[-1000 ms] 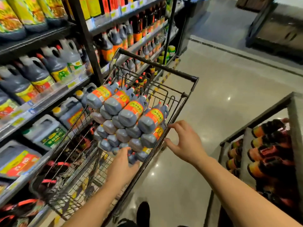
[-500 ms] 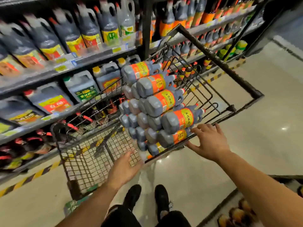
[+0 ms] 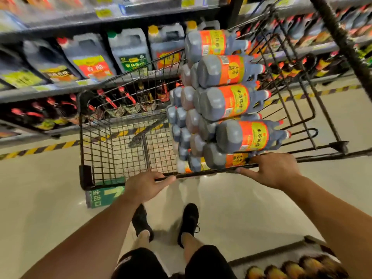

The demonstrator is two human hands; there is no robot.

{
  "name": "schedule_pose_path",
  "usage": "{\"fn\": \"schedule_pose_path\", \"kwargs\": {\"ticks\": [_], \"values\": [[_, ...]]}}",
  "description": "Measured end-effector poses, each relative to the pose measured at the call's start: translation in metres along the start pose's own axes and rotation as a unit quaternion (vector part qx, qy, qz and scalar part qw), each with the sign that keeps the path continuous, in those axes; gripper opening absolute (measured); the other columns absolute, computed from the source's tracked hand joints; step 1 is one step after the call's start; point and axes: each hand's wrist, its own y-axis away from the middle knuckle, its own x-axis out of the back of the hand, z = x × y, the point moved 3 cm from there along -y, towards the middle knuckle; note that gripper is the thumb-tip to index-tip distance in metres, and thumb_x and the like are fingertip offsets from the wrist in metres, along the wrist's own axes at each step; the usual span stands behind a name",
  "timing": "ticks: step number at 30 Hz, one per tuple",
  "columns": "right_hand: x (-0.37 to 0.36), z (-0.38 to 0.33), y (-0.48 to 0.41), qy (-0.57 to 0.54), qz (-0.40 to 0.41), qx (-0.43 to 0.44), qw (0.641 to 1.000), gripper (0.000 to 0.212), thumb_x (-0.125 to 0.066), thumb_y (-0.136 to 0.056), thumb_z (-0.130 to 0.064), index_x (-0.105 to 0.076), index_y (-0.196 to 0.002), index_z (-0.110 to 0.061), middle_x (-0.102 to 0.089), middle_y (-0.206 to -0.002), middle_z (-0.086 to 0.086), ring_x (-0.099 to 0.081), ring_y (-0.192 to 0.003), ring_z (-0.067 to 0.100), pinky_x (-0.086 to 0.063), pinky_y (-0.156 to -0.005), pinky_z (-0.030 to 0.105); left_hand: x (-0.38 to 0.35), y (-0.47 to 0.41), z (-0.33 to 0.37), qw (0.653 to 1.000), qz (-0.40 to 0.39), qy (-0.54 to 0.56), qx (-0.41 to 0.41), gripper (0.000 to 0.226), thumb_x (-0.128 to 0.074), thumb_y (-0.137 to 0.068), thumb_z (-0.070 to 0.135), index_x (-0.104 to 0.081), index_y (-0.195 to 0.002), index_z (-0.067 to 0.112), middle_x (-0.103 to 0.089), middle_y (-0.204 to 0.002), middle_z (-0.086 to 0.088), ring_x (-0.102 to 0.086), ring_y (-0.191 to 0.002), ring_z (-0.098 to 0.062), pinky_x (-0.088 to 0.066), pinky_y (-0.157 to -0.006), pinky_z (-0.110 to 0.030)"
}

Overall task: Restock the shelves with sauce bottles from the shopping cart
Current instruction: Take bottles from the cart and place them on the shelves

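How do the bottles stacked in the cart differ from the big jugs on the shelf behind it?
The bottles in the cart lie on their sides in a stack; the shelf jugs stand upright in a row. The bottles are rounded with matching orange labels; the shelf jugs are squarer, with labels in red, yellow and green. Both hold dark liquid.

The wire shopping cart (image 3: 112, 150) on the floor (image 3: 50, 198) holds sauce bottles (image 3: 227, 103) stacked on their sides.
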Motion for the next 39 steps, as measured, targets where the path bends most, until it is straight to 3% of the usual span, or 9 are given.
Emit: {"fn": "schedule_pose_path", "kwargs": {"ticks": [6, 10, 14, 18, 22, 27, 33, 36, 39], "values": [[-0.008, -0.001, -0.002, 0.014, 0.013, 0.041, 0.999, 0.091, 0.005, -0.067, -0.095, -0.064, -0.104, -0.047, -0.069, -0.088, -0.015, -0.067, -0.079, 0.014, -0.032, -0.053, 0.024, -0.002, -0.002, -0.002, 0.997, 0.043, -0.067, 0.009, 0.115, 0.003, -0.052, 0.105, -0.061, -0.125, 0.044, -0.067, -0.123, 0.01, -0.061, -0.113, -0.018, -0.048, -0.085, -0.03], [-0.009, -0.007, -0.001, 0.016, 0.009, 0.048, 0.999, 0.09, 0.007, -0.069, -0.092, -0.062, -0.107, -0.049, -0.069, -0.09, -0.016, -0.066, -0.081, 0.012, -0.035, -0.053, 0.025, -0.002, -0.005, -0.007, 0.996, 0.059, -0.063, 0.005, 0.114, 0.003, -0.051, 0.106, -0.061, -0.124, 0.046, -0.071, -0.108, 0.013, -0.063, -0.103, -0.014, -0.039, -0.065, -0.025], [-0.01, -0.017, -0.002, 0.02, 0.005, 0.048, 0.999, 0.089, 0.006, -0.068, -0.092, -0.062, -0.106, -0.048, -0.068, -0.089, -0.017, -0.065, -0.08, 0.01, -0.038, -0.054, 0.023, 0.002, -0.004, -0.017, 0.995, 0.08, -0.062, -0.008, 0.112, 0.001, -0.052, 0.106, -0.063, -0.121, 0.046, -0.072, -0.099, 0.014, -0.064, -0.097, -0.013, -0.034, -0.057, -0.023], [-0.009, -0.031, -0.002, 0.025, 0.004, 0.054, 0.998, 0.09, 0.006, -0.07, -0.091, -0.061, -0.111, -0.047, -0.068, -0.092, -0.017, -0.064, -0.082, 0.009, -0.041, -0.055, 0.022, 0.005, -0.001, -0.03, 0.993, 0.099, -0.054, -0.026, 0.114, 0.003, -0.052, 0.105, -0.064, -0.121, 0.044, -0.073, -0.097, 0.013, -0.065, -0.095, -0.013, -0.035, -0.057, -0.022], [-0.008, -0.052, 0.001, 0.019, -0.007, 0.047, 0.999, 0.09, 0.007, -0.068, -0.093, -0.06, -0.111, -0.051, -0.068, -0.09, -0.017, -0.064, -0.081, 0.008, -0.03, -0.05, 0.021, 0.01, 0.005, -0.051, 0.99, 0.118, -0.064, -0.042, 0.12, 0.01, -0.047, 0.104, -0.064, -0.12, 0.044, -0.073, -0.098, 0.011, -0.066, -0.092, -0.014, -0.039, -0.061, -0.021], [-0.009, -0.088, 0.005, 0.019, -0.015, 0.049, 0.998, 0.092, 0.008, -0.068, -0.092, -0.062, -0.109, -0.048, -0.068, -0.091, -0.016, -0.064, -0.083, 0.009, -0.029, -0.05, 0.022, 0.016, 0.012, -0.086, 0.995, 0.081, -0.054, -0.022, 0.124, 0.009, -0.045, 0.105, -0.06, -0.127, 0.043, -0.067, -0.125, 0.012, -0.06, -0.115, -0.015, -0.046, -0.084, -0.026], [-0.003, -0.139, 0.008, 0.016, -0.043, 0.058, 0.997, 0.091, 0.006, -0.068, -0.091, -0.06, -0.112, -0.046, -0.068, -0.096, -0.015, -0.063, -0.089, 0.008, -0.036, -0.053, 0.023, 0.025, 0.031, -0.131, 0.995, 0.063, -0.07, -0.022, 0.116, 0.004, -0.053, 0.101, -0.061, -0.127, 0.04, -0.059, -0.136, 0.015, -0.054, -0.126, -0.01, -0.039, -0.085, -0.026], [0.001, -0.17, 0.012, 0.014, -0.044, 0.066, 0.997, 0.084, -0.001, -0.072, -0.089, -0.06, -0.115, -0.048, -0.067, -0.102, -0.016, -0.063, -0.093, 0.008, -0.037, -0.055, 0.023, 0.032, 0.038, -0.156, 0.998, 0.035, -0.047, -0.021, 0.116, 0.004, -0.05, 0.104, -0.064, -0.121, 0.041, -0.063, -0.129, 0.015, -0.056, -0.12, -0.013, -0.037, -0.098, -0.037], [0.004, -0.201, 0.015, 0.014, -0.051, 0.065, 0.996, 0.077, -0.007, -0.076, -0.088, -0.061, -0.113, -0.048, -0.067, -0.102, -0.016, -0.063, -0.094, 0.007, -0.028, -0.051, 0.022, 0.04, 0.047, -0.183, 0.998, 0.034, -0.039, -0.027, 0.116, 0.005, -0.048, 0.105, -0.064, -0.118, 0.044, -0.068, -0.117, 0.012, -0.059, -0.109, -0.016, -0.035, -0.097, -0.043]]}}
